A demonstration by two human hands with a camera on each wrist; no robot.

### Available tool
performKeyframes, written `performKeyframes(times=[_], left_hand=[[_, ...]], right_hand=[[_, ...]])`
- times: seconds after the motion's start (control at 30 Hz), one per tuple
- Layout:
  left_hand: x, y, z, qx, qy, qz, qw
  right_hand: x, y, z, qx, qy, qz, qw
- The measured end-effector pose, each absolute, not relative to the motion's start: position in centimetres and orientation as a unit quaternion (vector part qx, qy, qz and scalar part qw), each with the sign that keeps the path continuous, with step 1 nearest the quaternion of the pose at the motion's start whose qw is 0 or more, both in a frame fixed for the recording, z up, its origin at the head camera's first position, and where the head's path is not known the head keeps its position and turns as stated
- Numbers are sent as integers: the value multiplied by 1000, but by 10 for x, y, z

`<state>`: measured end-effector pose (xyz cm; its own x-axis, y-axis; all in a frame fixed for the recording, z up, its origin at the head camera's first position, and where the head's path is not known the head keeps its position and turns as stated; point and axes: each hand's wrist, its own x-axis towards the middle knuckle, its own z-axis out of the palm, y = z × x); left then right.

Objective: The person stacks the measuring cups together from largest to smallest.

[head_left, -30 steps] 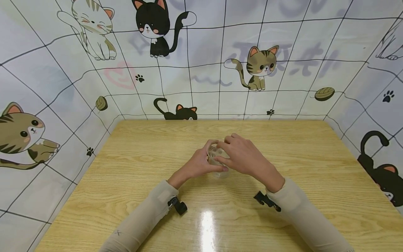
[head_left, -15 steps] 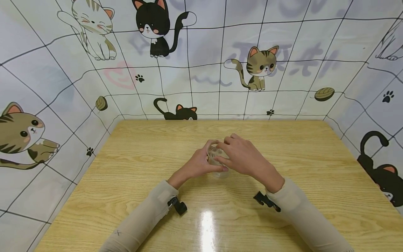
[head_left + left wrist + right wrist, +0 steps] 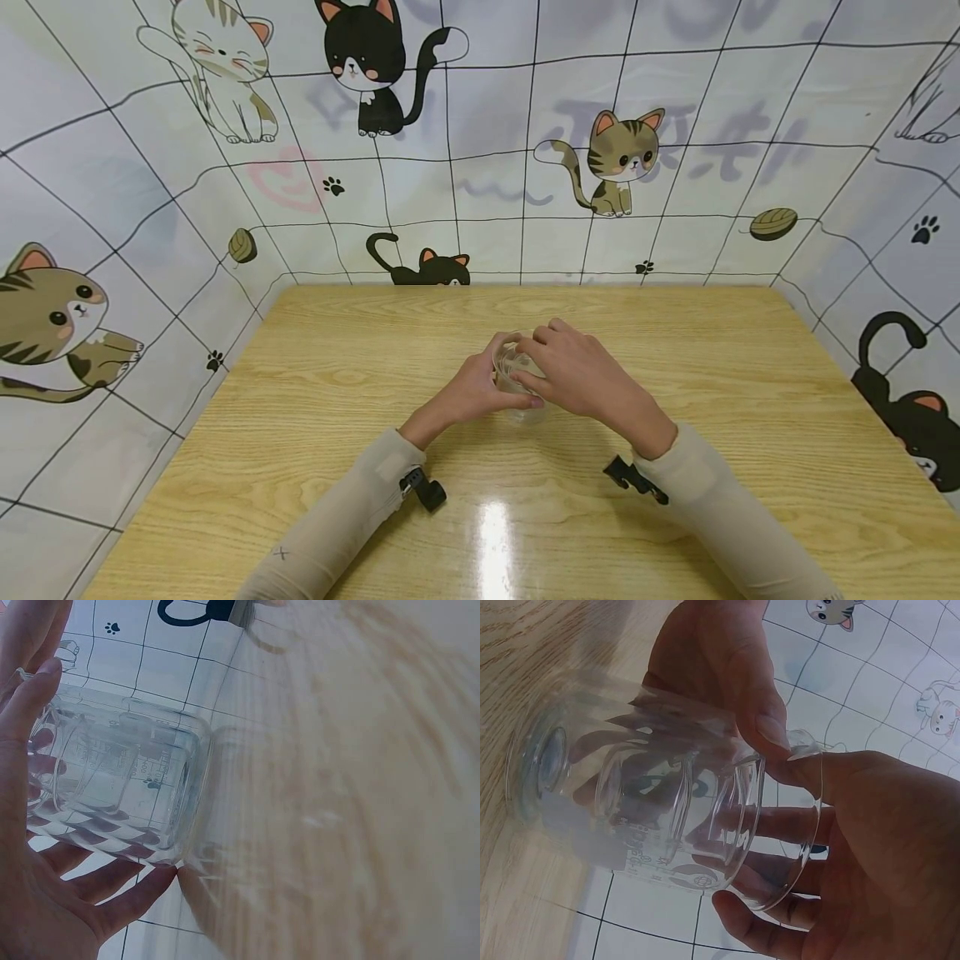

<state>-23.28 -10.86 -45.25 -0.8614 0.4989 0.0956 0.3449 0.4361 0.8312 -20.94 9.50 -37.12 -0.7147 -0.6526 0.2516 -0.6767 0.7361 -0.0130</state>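
Observation:
A large clear glass beaker (image 3: 525, 414) stands upright on the table, between both hands. Nested inside it is a smaller glass beaker (image 3: 649, 799), with printed marks showing through the glass. My left hand (image 3: 472, 387) grips the large beaker around its side; its spread fingers lie along the wall in the left wrist view. From above, my right hand (image 3: 581, 367) reaches over the rim and pinches the smaller beaker near its top. In the right wrist view some of its fingers (image 3: 769, 825) show through the glass. Exact contact is hard to tell through the transparent walls.
The wood-grain table (image 3: 360, 333) extends around the beakers, with a bright light reflection near its front. A cat-printed sheet (image 3: 495, 167) bounds the back and both sides. Black straps (image 3: 423, 489) sit on both sleeves.

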Motion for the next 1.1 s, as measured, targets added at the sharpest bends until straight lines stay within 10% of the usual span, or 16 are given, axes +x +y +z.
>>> performKeyframes(times=[1.1], left_hand=[[-234, -109, -452, 263, 839, 470, 74]], right_hand=[[-209, 93, -373, 369, -922, 50, 104]])
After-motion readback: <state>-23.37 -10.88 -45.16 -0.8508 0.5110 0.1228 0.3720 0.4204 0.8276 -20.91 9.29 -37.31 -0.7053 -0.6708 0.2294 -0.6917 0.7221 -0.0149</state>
